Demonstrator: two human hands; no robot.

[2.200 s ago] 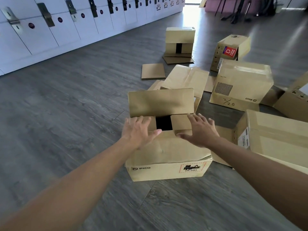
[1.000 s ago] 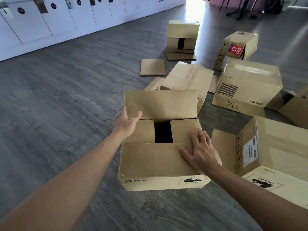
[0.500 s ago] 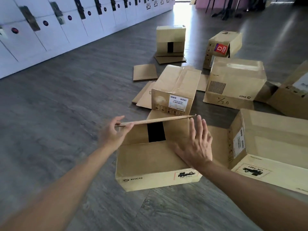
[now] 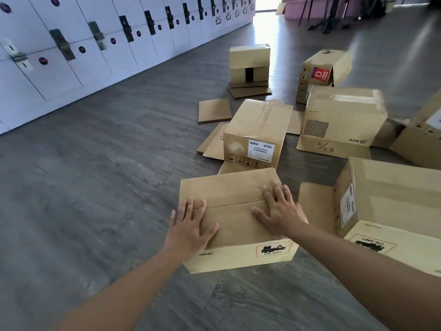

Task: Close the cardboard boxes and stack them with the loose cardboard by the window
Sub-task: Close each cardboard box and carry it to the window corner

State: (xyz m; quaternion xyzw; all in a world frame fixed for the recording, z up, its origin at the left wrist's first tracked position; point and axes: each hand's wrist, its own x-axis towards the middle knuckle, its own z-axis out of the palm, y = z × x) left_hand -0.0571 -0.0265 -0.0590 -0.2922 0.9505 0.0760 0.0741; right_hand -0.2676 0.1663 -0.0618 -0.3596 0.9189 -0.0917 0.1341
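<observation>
Hands lie flat on the near box [image 4: 236, 218], which sits on the floor [image 4: 95, 187] at centre: the left hand [image 4: 188, 229] presses its near-left corner with fingers spread, the right hand [image 4: 278, 211] presses across the seam on the right, fingers straight. Neither grip has hold of anything; both palms only bear down on the two top flaps, which now meet along a thin line. Judging by the untaped seam, the flaps will likely spring up once released, so the box is better taken by its side walls, low down, with thumbs over the flap edges. It looks like light, stiff corrugated board, a little dented on the near flap, and probably empty or nearly so. Just right of it lies an open box [image 4: 391, 206] on its side; a closed box [image 4: 257, 132] stands just beyond, with loose sheets [image 4: 214, 109] farther out near the left. No window spot is clearly visible here.
</observation>
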